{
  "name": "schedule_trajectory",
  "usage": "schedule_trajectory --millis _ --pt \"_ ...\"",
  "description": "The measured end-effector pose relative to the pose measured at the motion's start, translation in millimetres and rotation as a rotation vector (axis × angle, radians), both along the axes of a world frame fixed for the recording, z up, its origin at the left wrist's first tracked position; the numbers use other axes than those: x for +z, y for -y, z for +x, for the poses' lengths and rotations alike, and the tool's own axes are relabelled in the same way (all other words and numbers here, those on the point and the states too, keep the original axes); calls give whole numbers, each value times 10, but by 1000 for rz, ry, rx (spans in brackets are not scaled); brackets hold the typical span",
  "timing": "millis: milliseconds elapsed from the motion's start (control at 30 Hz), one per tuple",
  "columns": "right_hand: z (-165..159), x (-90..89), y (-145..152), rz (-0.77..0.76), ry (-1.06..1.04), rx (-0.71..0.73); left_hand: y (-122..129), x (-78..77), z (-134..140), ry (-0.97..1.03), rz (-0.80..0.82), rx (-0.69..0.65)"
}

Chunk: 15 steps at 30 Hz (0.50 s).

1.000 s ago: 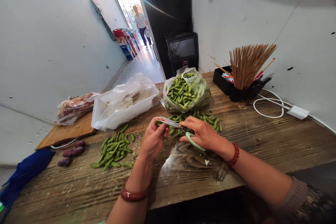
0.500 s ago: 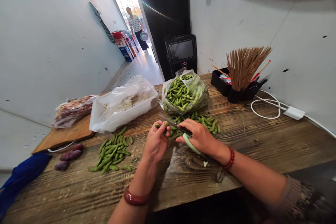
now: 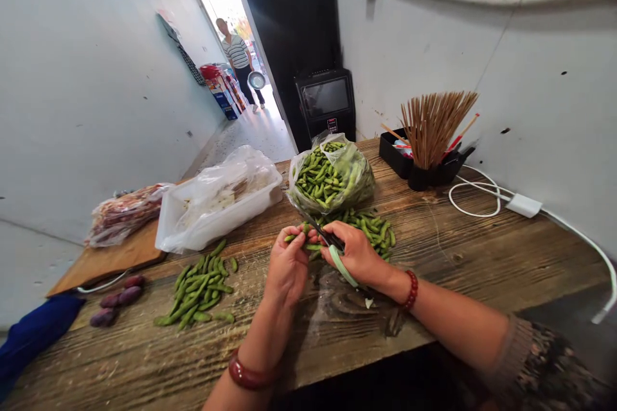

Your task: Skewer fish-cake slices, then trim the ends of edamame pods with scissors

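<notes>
Between the fingertips of my left hand [image 3: 288, 263] is a green edamame pod [image 3: 290, 238]. My right hand [image 3: 354, 253] grips scissors with pale green handles [image 3: 343, 268]; their dark blades reach up to the pod at my left fingers. Loose edamame pods [image 3: 373, 229] lie behind and beside my right hand. Just beyond them stands a clear plastic bag [image 3: 362, 181] full of pods. To the left of my left hand, a separate pile of pods [image 3: 200, 289] rests on the wooden table [image 3: 159, 363].
A white tub [image 3: 166, 231] under plastic film stands at back left, beside a wrapped package [image 3: 120, 215] on a cutting board [image 3: 108, 265]. Purple potatoes [image 3: 129, 295] lie nearby. Bamboo skewers [image 3: 436, 131] in a black holder and a white cable [image 3: 562, 213] are right. A person [image 3: 237, 58] stands in the doorway.
The view has shifted slightly, so the table things sit a little further left. My hands keep their hold on the pod and scissors. The person in the doorway has stepped nearer.
</notes>
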State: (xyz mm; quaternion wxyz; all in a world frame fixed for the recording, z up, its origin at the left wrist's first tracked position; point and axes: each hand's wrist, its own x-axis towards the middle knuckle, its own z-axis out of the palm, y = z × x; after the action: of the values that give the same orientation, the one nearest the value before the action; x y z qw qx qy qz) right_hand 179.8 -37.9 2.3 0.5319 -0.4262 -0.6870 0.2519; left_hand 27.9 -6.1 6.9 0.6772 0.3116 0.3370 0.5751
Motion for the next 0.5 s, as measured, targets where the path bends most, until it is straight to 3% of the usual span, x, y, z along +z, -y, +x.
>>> schedule_trajectory --millis 133,300,400,500 --pt "77 64 -32 -187 -133 25 -55 51 -195 -68 -69 8" --pt "138 107 -67 -410 -383 211 26 81 -240 -234 -155 -171" --pt "136 117 -57 -422 -359 264 129 79 -163 -353 -122 -268" --pt "118 108 -39 -329 -212 198 225 73 -95 -498 -76 -356"
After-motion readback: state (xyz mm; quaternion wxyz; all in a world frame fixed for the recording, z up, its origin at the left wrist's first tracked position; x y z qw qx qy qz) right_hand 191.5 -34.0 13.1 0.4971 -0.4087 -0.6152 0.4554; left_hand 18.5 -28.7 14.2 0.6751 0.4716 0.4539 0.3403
